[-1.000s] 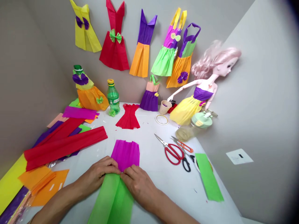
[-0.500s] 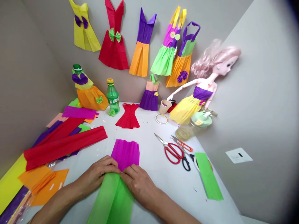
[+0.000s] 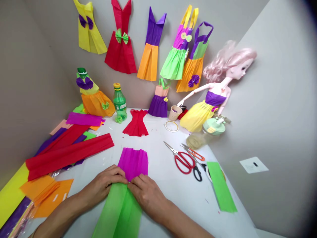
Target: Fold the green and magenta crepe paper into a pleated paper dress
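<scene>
Broadly, table (image 3: 158, 162): its pale top spread across the lower middle of the frame.
Doll (image 3: 215, 99): was at upper right, in purple and yellow.
Green paper (image 3: 123, 211): lay at bottom centre, meeting the magenta paper (image 3: 133, 162) above it.
Right hand (image 3: 147, 193): had its fingers bunched, pinching the green paper's top edge.
Left hand (image 3: 111, 178): pinched that edge too, fingertips nearly meeting the other's.
Scissors (image 3: 184, 162): lay right of centre, red-handled.

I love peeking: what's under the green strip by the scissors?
A round thing peeks out from under the green strip; its middle is covered, so I can't tell what it is.
</scene>
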A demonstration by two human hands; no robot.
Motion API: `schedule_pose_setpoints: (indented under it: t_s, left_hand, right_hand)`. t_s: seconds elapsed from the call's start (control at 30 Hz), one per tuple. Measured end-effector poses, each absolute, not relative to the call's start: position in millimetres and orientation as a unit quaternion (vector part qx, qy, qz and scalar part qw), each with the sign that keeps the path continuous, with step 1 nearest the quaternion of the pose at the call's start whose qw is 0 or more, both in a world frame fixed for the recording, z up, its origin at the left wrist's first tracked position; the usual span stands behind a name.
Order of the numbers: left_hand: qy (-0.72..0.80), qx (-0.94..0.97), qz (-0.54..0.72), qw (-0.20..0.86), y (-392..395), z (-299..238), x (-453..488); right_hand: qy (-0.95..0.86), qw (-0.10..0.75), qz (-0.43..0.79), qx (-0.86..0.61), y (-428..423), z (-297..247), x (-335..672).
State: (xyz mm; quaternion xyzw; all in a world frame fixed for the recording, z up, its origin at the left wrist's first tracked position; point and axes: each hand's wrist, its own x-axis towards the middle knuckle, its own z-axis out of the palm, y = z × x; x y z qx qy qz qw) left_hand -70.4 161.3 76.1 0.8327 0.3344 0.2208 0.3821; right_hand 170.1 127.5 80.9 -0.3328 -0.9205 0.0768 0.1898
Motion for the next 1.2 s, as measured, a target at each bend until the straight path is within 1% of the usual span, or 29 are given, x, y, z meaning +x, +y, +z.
schedule_pose_setpoints:
  t_s: [0.33, 1.2]
  left_hand:
    - [0.343, 0.827, 0.221, 0.386, 160.7, 80.5, -67.9]
    - [0.342, 0.827, 0.218, 0.39, 161.1, 79.2, -69.7]
  right_hand:
    - [-0.921, 0.177, 0.084, -0.337, 127.2, 80.4, 170.4]
    - [-0.921, 0.188, 0.078, -0.331, 127.8, 81.6, 170.6]
